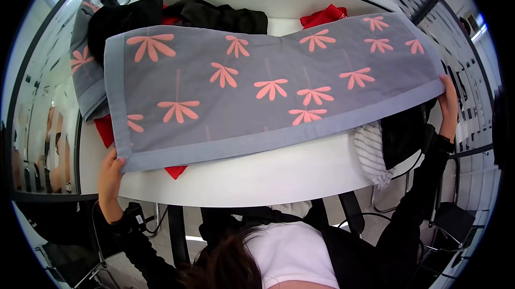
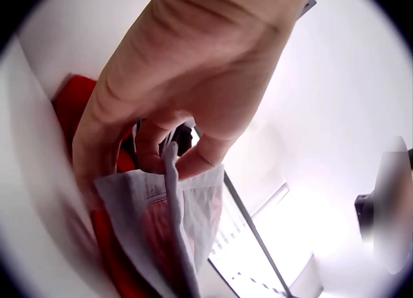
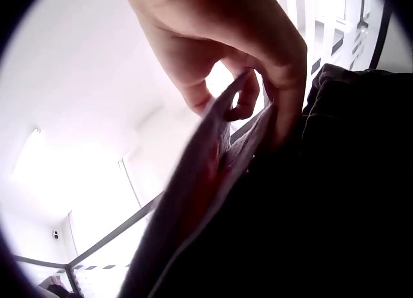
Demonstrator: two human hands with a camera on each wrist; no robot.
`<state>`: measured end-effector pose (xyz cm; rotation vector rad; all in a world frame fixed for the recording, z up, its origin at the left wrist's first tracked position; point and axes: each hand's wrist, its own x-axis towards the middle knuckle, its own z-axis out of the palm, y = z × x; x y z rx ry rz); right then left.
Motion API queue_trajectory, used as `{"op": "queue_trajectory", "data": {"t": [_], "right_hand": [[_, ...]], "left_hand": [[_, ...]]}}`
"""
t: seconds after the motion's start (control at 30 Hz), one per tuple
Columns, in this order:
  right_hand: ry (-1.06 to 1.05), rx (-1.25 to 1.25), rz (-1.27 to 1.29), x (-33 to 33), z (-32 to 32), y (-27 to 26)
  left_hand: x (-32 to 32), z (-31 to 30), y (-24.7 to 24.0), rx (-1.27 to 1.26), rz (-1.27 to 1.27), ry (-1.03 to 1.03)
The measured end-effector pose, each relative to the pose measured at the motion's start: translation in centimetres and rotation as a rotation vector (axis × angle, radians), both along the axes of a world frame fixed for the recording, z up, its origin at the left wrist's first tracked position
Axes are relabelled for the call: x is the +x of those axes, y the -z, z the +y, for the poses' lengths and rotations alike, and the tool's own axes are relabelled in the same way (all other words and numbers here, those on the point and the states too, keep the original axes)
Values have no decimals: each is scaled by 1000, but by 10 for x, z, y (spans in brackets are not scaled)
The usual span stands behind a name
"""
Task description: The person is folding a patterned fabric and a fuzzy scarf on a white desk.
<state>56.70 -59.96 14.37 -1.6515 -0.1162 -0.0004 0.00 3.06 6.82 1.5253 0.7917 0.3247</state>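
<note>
Over the white bench (image 1: pixel 257 179): you hold a grey cloth with coral flower prints (image 1: pixel 268 90) stretched wide between your two hands, its near hem above the bench's front part.
Left hand (image 1: pixel 111 173): it pinches the cloth's near left corner. In the left wrist view your thumb and fingers (image 2: pixel 151 149) are curled onto the grey hem.
Right hand (image 1: pixel 449 101): it grips the cloth's right corner, farther up the frame than the left. In the right wrist view the fingers (image 3: pixel 287 85) are clenched on a fold of the fabric.
Far left: a grey flowered fold (image 1: pixel 86 74) lies there; whether it belongs to the same cloth cannot be told.
Behind the cloth: black garments (image 1: pixel 214 18) lie at the bench's far side, with a red garment (image 1: pixel 324 15) near them.
Under the cloth: another red piece (image 1: pixel 106 131) shows near your left hand.
Right edge of the bench: a striped garment (image 1: pixel 370 152) hangs over it, just beside a black one (image 1: pixel 402 133).
</note>
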Motion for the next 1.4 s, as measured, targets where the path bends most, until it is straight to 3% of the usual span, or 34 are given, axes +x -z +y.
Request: {"op": "queue_trajectory", "data": {"t": [0.03, 0.13, 0.23, 0.33, 0.43, 0.47, 0.53, 0.63, 0.7, 0.77, 0.83, 0.9, 1.0, 1.2, 1.4], "right_hand": [[-53, -60, 23, -2, -2, 1], [-63, 99, 38, -5, -1, 12], [-25, 293, 20, -11, 4, 18], [31, 431, 31, -30, 29, 22], [-80, 301, -113, -112, 114, -3], [57, 270, 19, -85, 114, 1], [-52, 141, -127, -96, 145, -1], [-319, 15, -240, -140, 211, -6], [-523, -120, -228, -174, 251, -13], [-619, -300, -581, -189, 281, -3], [-768, -375, -878, -198, 307, 1], [-968, -257, -657, -209, 324, 8], [-953, -335, -506, -219, 332, 17], [-995, -309, -439, -214, 333, 18], [-1022, -389, -608, -205, 332, 29]], "left_hand": [[3, -1, 3, 16, 47, -22], [21, -6, 6, 43, 149, -125], [26, 0, 21, -125, -174, -66], [32, 1, 16, -325, -312, -180], [64, -28, -7, -6, -356, -345], [77, -41, -20, 105, -375, -312], [104, -69, -48, 254, -433, -154], [140, -100, -83, 474, -377, 172], [170, -114, -83, 844, -446, 411], [195, -129, -70, 753, -404, 573], [208, -141, -63, 699, -361, 615], [219, -142, -50, 619, -389, 572], [226, -138, -41, 538, -410, 559], [229, -133, -33, 562, -440, 567], [223, -131, -46, 554, -305, 654]]}}
